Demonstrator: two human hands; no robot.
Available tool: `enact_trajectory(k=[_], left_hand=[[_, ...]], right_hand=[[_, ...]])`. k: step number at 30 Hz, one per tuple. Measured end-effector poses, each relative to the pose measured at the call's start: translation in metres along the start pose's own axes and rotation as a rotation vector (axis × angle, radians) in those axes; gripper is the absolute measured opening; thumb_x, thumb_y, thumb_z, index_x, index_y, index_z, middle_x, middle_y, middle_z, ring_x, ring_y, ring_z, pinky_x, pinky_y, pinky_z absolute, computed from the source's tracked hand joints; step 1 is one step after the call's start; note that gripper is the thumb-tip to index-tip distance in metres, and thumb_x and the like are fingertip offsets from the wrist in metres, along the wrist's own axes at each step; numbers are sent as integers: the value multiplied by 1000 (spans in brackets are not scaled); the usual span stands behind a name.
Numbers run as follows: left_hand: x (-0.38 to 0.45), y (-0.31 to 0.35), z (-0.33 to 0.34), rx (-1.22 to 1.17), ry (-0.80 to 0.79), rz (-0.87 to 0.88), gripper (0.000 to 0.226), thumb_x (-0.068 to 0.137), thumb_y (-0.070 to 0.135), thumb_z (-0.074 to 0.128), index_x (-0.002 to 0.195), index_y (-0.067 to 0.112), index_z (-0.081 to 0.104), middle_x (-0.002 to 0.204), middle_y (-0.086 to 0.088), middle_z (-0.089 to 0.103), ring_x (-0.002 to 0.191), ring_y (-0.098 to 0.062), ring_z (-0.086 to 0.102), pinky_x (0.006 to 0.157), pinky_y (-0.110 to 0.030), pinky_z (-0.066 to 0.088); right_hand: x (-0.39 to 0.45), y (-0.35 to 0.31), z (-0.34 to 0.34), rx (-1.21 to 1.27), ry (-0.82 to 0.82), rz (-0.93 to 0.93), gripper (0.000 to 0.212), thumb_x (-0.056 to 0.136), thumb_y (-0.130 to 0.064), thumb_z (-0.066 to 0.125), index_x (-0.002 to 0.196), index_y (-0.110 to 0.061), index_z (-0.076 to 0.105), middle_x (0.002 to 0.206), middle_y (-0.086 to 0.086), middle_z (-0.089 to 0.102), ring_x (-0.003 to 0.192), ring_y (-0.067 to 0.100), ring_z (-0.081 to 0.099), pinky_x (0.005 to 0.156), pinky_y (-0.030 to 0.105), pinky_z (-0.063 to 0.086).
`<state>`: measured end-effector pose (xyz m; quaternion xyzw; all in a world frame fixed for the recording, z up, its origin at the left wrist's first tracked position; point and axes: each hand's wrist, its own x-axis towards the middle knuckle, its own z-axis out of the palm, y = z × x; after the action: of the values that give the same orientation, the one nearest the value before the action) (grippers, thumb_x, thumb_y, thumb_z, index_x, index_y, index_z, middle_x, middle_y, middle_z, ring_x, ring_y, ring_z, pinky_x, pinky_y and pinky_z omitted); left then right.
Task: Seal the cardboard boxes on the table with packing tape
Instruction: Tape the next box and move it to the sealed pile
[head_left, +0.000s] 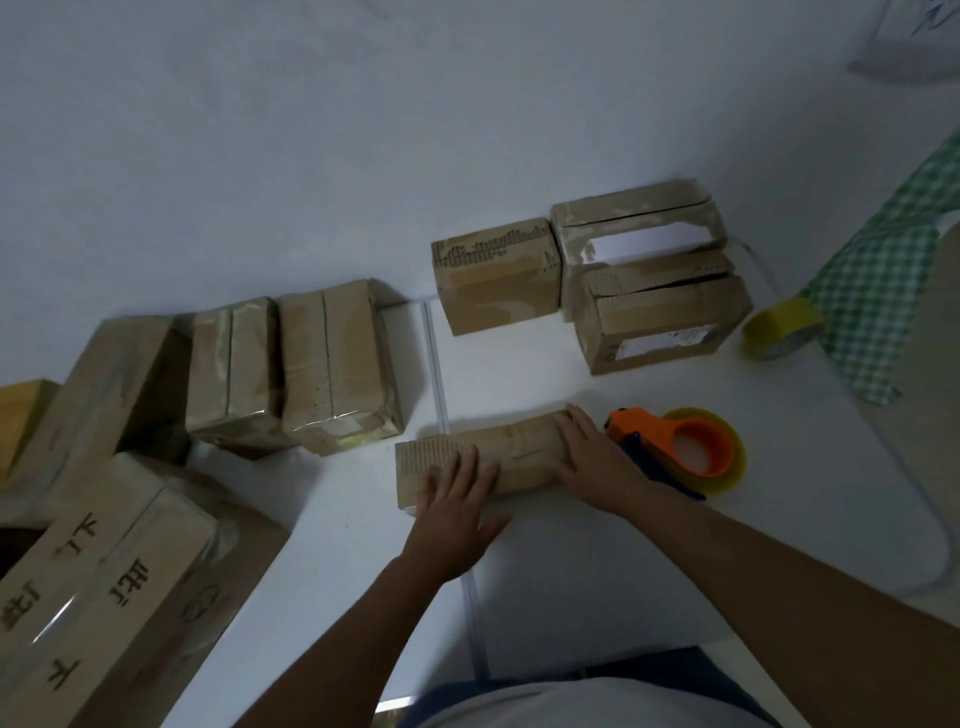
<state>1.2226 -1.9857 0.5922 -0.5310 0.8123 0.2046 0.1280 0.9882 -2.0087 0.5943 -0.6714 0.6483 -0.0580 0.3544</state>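
Observation:
A small flat cardboard box (519, 452) lies on the white table (571, 545) right in front of me. My left hand (457, 514) rests flat on its left half, fingers spread. My right hand (597, 462) presses on its right end, fingers laid over the top. Just right of the box stands an orange tape dispenser (680, 441) holding a yellowish roll of clear tape; neither hand touches it. Three more small boxes (649, 280) sit further back on the right, one with a white label showing.
Two taped boxes (291, 369) stand at middle left, with larger cartons (104, 545) stacked at the near left. A spare yellow tape roll (779, 327) lies at the right beside a green checked cloth (893, 249). A seam (441, 374) runs down the table.

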Motion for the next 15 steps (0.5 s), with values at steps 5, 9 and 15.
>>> enact_trajectory(k=[5,9,15], left_hand=[[17,-3,-2,16,39,23,69,99,63,22,158,33,0,166,-1,-13,150,-18,-21,118,-49,-12],[40,4,-15,58,44,115,69,100,61,17,158,29,0,165,-5,-16,149,-20,-23,120,-53,-9],[39,27,-2,66,33,244,84,93,72,19,157,23,-6,159,-2,-29,146,-19,-30,120,-46,-17]], right_hand=[[-16,2,0,-17,63,22,62,99,-25,46,152,-10,18,156,9,16,132,28,39,103,36,41],[-60,12,15,113,75,-12,55,101,-35,45,149,-16,27,137,2,40,122,15,45,100,23,37],[-83,36,2,200,306,44,44,98,-27,54,139,-14,44,126,2,50,117,15,48,97,22,36]])
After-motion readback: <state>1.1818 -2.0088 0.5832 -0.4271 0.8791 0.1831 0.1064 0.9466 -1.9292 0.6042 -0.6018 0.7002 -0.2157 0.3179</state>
